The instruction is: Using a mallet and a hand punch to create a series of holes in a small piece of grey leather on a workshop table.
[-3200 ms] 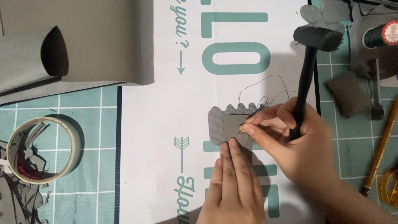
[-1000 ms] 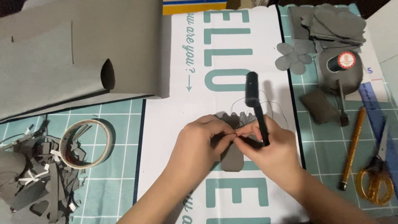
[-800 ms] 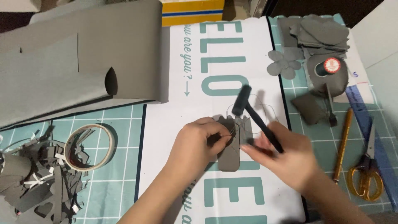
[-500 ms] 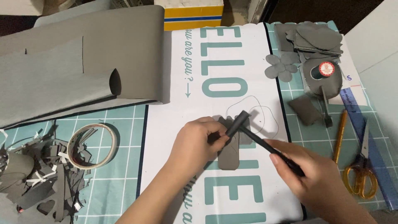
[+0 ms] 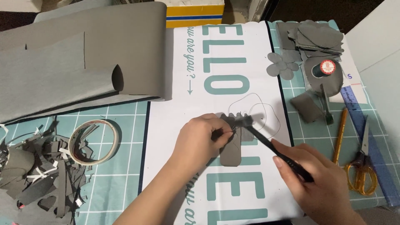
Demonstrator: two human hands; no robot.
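Two hands work on a small grey leather piece (image 5: 231, 150) lying flat on the white printed mat (image 5: 175, 137). The left hand (image 5: 200, 139) pinches its top edge, fingers closed. The right hand (image 5: 314, 183) grips a black mallet (image 5: 271, 143) above it. The piece looks thin, light and bendy, so holding it flat near an edge seems best.

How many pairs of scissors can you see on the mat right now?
1. The scissors with orange-yellow handles lie at the right edge, between the pencil and the blue ruler. More could be hidden under the grey scraps.
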